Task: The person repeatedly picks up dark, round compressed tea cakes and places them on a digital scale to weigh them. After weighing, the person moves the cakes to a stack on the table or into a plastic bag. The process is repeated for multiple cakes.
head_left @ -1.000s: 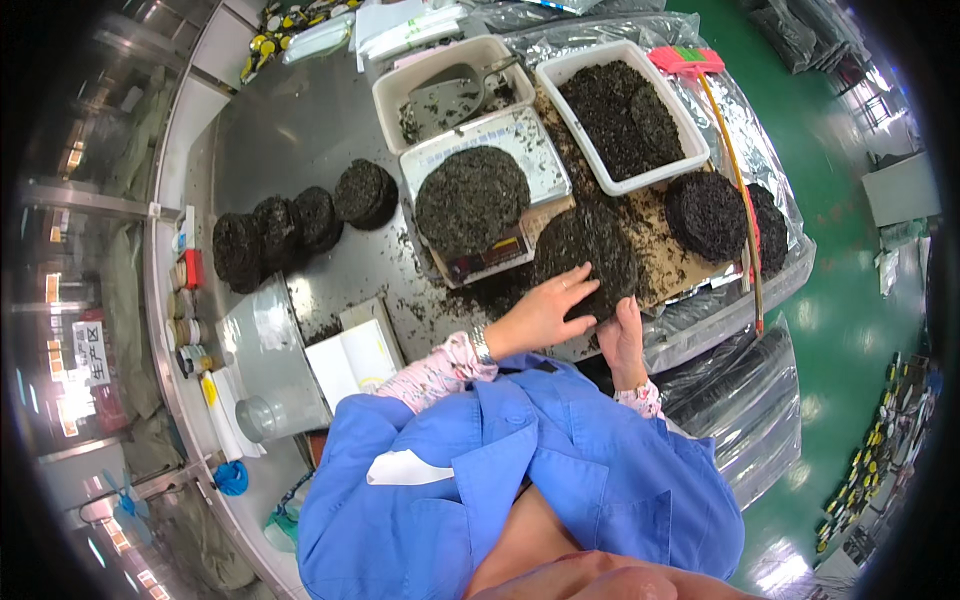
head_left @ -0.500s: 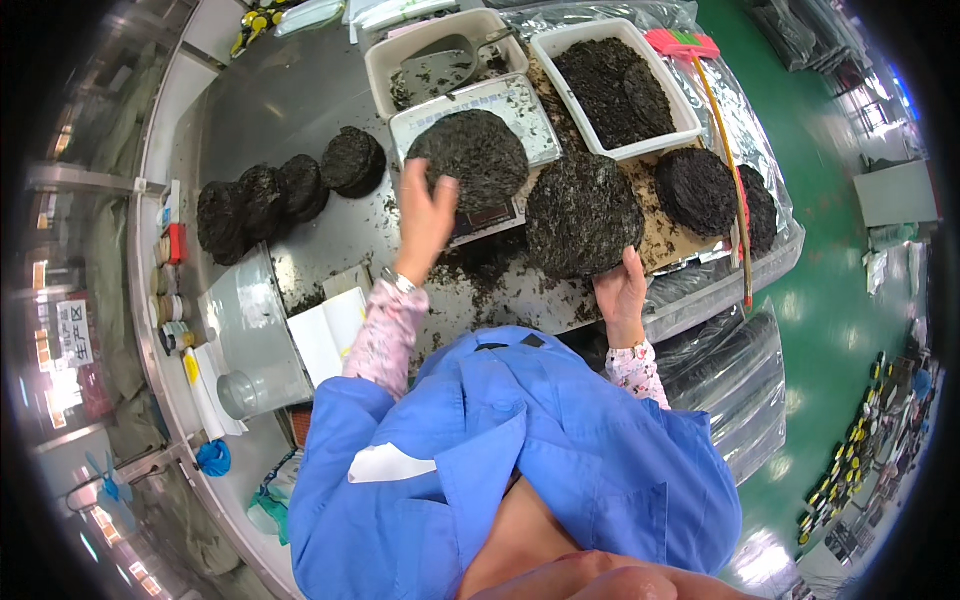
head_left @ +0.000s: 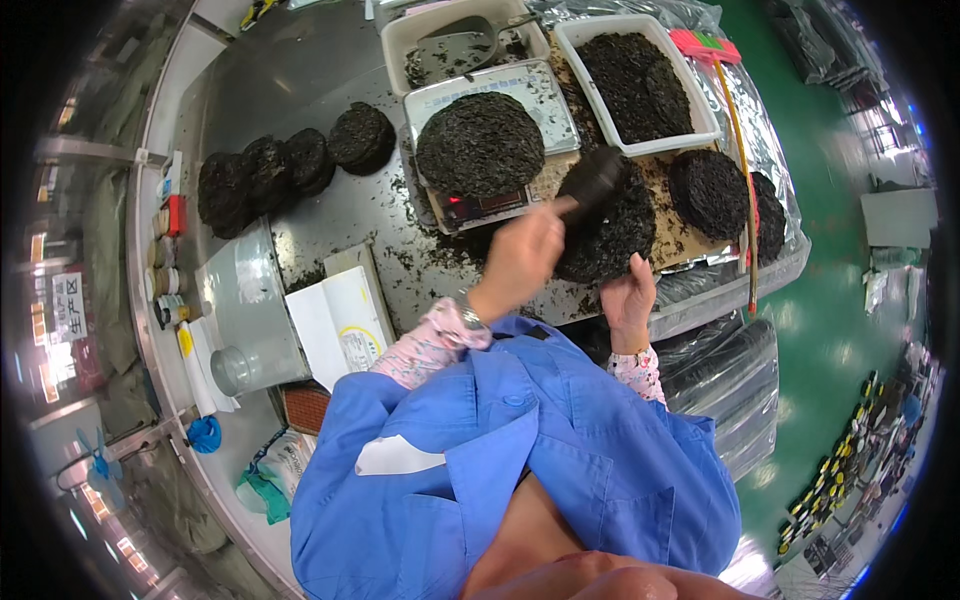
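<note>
A dark, round, leafy pressed cake [head_left: 480, 145] lies flat on the scale [head_left: 558, 115], with a red readout lit at its front. My left hand [head_left: 520, 255] is to the right of the scale, fingers closed at one end of a dark oval piece [head_left: 592, 185], which is blurred by motion and whose kind I cannot make out. This piece overlaps a second dark round cake [head_left: 610, 245]. At that cake's near edge is my right hand [head_left: 629, 300], thumb raised against the rim and the other fingers partly hidden under it.
Several dark cakes [head_left: 265, 172] line the steel table's left. Behind the scale is a tray with a scoop [head_left: 460, 42]; beside it, a white tub [head_left: 713, 130] of dark leaves. A yellow-handled brush [head_left: 738, 170] lies rightward. A clear bin [head_left: 235, 310] and white papers [head_left: 335, 325] sit near left.
My left hand has left the cake on the scale and moved right, now at the dark oval piece over the second cake. The scale's readout now shows. My right hand stays near the second cake's edge.
</note>
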